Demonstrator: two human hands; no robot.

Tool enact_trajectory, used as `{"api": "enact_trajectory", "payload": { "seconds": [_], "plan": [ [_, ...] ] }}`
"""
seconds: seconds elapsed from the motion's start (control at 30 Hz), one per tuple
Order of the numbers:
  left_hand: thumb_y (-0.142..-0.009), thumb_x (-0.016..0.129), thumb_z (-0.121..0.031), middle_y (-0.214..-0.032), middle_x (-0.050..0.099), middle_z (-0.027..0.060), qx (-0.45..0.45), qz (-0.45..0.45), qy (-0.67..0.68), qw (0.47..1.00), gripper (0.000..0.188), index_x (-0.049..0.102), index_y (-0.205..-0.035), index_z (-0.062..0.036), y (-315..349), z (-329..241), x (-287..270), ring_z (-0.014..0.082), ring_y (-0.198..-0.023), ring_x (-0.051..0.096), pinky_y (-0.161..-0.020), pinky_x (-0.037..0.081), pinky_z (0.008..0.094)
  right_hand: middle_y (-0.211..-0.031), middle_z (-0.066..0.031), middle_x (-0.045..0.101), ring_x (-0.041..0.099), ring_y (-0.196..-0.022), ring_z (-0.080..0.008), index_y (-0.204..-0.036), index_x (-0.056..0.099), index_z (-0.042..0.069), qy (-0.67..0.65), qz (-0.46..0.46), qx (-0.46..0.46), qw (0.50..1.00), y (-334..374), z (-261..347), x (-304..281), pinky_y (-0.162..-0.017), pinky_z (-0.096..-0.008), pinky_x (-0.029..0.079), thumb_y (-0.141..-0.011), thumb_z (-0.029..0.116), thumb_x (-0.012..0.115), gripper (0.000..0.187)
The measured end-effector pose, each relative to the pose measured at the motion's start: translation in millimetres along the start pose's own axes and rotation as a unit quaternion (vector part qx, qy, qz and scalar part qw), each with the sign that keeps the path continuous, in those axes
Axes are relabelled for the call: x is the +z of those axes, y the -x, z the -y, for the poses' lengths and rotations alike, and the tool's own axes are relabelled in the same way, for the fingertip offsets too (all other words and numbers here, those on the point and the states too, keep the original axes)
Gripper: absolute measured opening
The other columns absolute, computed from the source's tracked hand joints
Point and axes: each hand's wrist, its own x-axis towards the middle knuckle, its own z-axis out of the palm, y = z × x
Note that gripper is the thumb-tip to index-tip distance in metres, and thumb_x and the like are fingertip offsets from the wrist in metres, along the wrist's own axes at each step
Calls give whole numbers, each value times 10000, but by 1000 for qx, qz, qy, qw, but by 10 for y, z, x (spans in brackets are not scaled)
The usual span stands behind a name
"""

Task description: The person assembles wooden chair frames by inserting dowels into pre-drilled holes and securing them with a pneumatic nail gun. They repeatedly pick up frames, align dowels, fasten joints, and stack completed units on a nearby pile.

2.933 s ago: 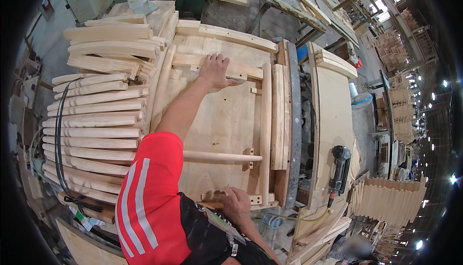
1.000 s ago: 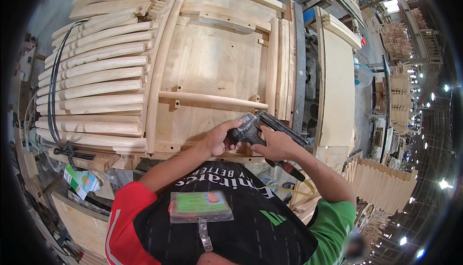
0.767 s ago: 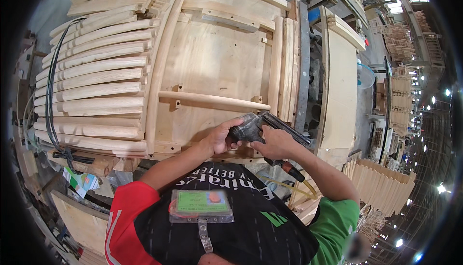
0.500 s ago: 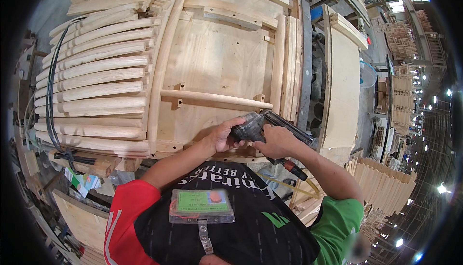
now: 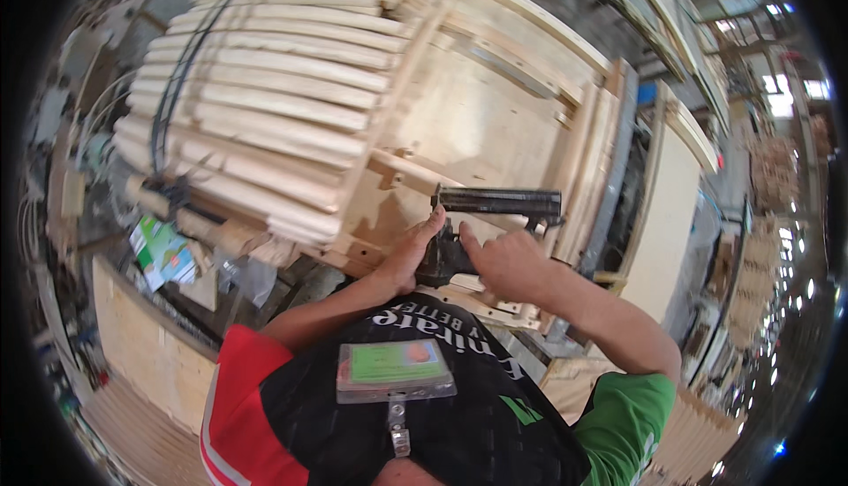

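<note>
In the head view, the nail gun [image 5: 499, 201] has just been turned: its long black rail, tilted a moment ago, is now held nearly level across the picture, above the near end of the bench [image 5: 477, 119]. By this, both hands are taken up with the tool, and no wood is held. The gun's body is grasped by the left hand [image 5: 411, 256]; the right hand [image 5: 512, 265] is set against its other side, though, with the blur, how firmly it is gripped cannot be told. Beyond it, a thin wooden rod [image 5: 411, 168] is partly covered by the gun. As for containers, a green card [image 5: 397, 360] is held in a clear badge sleeve [image 5: 397, 395]; slats [image 5: 274, 97] are bound by a black strap [image 5: 162, 132].
</note>
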Motion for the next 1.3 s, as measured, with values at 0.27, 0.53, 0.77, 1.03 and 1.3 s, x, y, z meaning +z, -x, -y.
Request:
{"api": "enact_trajectory", "payload": {
  "seconds": [0.27, 0.53, 0.77, 1.03, 1.3],
  "plan": [
    [-1036, 570, -663, -943, 731, 2, 200, -59, 120, 971, 472, 640, -1129, -205, 89, -253, -171, 125, -750, 730, -599, 591, 300, -771, -110, 728, 732, -774, -330, -1556, 423, -53, 199, 21, -136, 970, -871, -101, -671, -829, -423, 507, -705, 162, 758, 939],
    [-1017, 598, -666, -958, 763, -3, 189, -55, 181, 964, 511, 693, -1155, -184, -73, -372, -221, 143, -778, 751, -643, 598, 300, -995, -98, 772, 763, -923, -262, -1406, 538, -17, 215, 62, -129, 966, -1072, -76, -897, -841, -388, 523, -719, 202, 825, 775],
    [-970, 652, -693, -955, 770, 4, 177, -115, 166, 963, 538, 705, -1133, -183, -139, -351, -256, 151, -773, 756, -640, 599, 312, -808, -132, 743, 752, -808, -329, -1463, 493, -46, 201, 14, -160, 966, -1054, -126, -838, -808, -420, 525, -704, 162, 782, 838],
    [-970, 656, -691, -976, 763, 8, 94, -111, 93, 985, 551, 705, -1137, -168, 29, -420, -259, 138, -811, 744, -684, 593, 314, -838, -133, 743, 734, -809, -340, -1418, 502, -13, 164, -27, -147, 975, -835, -184, -665, -811, -427, 522, -834, 268, 797, 712],
    [-1027, 700, -460, -1051, 755, 78, 398, -211, -418, 789, 491, 677, -1294, -49, 131, -141, -491, 204, -960, 726, -839, 573, 355, -775, -167, 709, 697, -771, -406, -1532, 414, 2, 4, -143, 33, 989, 595, -319, -141, -783, -497, 494, -853, 316, 824, 853]
  ]
}}
